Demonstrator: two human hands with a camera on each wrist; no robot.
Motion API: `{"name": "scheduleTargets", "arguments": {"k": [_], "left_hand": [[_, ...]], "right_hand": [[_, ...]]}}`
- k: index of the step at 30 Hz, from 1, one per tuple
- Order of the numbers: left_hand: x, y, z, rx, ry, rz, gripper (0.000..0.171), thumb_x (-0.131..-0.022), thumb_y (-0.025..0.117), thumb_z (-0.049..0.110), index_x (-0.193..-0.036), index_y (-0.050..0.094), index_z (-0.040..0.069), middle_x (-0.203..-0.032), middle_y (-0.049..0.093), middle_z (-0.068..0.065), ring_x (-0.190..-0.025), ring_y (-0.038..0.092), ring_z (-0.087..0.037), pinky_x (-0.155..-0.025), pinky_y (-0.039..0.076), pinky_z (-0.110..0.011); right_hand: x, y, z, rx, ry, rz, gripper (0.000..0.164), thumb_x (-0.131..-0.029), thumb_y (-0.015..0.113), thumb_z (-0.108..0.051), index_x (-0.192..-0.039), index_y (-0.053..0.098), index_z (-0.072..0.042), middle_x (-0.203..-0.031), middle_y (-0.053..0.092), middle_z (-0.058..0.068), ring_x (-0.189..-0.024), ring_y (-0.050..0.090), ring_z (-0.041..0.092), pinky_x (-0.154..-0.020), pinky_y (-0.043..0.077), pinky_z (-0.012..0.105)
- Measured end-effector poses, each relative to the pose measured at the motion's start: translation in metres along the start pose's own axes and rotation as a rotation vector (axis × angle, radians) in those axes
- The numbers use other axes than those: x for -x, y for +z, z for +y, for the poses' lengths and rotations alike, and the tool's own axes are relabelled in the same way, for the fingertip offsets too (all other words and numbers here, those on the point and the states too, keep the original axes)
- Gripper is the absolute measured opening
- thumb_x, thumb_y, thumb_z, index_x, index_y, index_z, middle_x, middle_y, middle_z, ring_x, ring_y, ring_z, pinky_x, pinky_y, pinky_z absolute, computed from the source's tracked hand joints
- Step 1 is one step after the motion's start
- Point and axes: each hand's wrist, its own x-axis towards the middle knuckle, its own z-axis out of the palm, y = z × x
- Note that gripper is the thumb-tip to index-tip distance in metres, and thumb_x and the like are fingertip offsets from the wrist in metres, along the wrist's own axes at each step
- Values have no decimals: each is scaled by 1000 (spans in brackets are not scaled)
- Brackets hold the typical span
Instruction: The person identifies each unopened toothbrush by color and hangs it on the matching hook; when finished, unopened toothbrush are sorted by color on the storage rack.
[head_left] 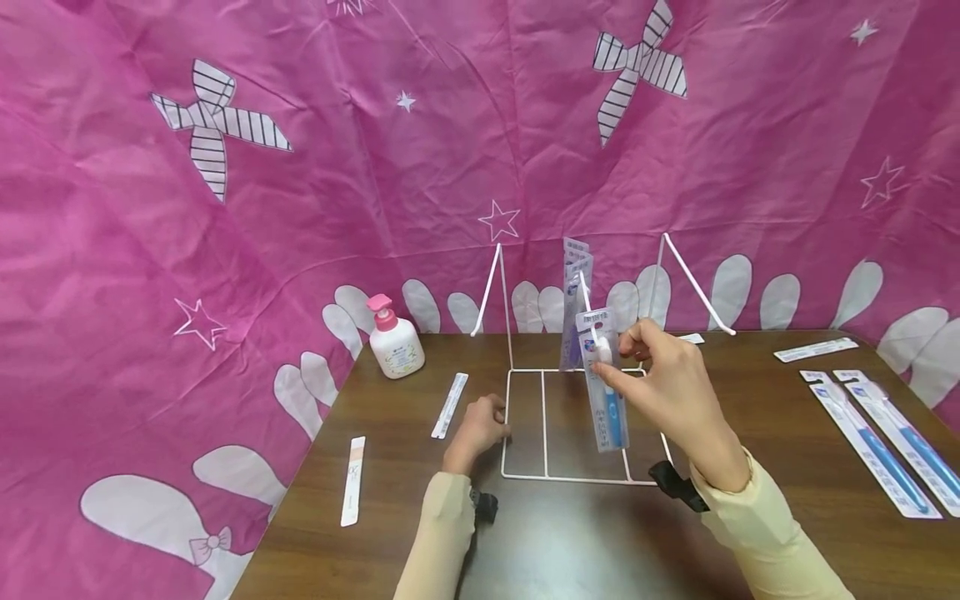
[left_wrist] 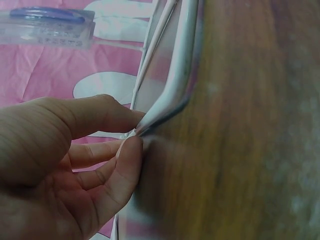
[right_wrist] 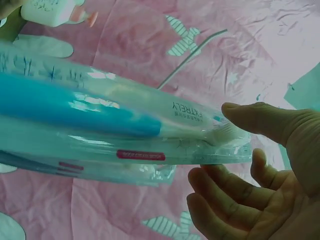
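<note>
My left hand (head_left: 482,425) pinches the left side of the white wire rack (head_left: 545,425) between thumb and fingertips, low at the tabletop. In the left wrist view the fingers (left_wrist: 129,160) meet at a bend of the white wire. A packaged toothbrush (head_left: 611,412) with a blue handle hangs upright at the front of the rack's middle hook (head_left: 584,292). My right hand (head_left: 671,387) holds its upper part, thumb across the front and fingers at the right edge. Behind it, further toothbrush packs (head_left: 574,258) hang on the same hook.
Two packaged toothbrushes (head_left: 873,446) lie side by side at the right, below a slim white packet (head_left: 816,349). On the left stand a pink-topped pump bottle (head_left: 397,348) and, lying flat, two slim packets (head_left: 450,406). A pink curtain (head_left: 420,167) hangs behind the table.
</note>
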Motion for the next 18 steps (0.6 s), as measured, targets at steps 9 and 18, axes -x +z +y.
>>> {"name": "scheduleTargets", "arguments": {"k": [9,18], "left_hand": [[1,1,2,9,-2,-10,41,-78,77,-7,-117,62,-10,-77,59,-4,-58,59,-14,-56,49,-28],[2,0,2,7,8,-7,42,-77,77,-7,-117,62,-11,-77,59,-6,-57,59,-13,-56,48,-27]], "right_hand": [[10,-11,16,17,26,81,40,-64,91,4,-84,56,-3,-74,68,6,-68,70,25,-68,46,9],[29,-43,14,91,-53,195,35,-76,88,-21,-87,62,1,-79,68,10,-73,65,25,-77,42,12]]}}
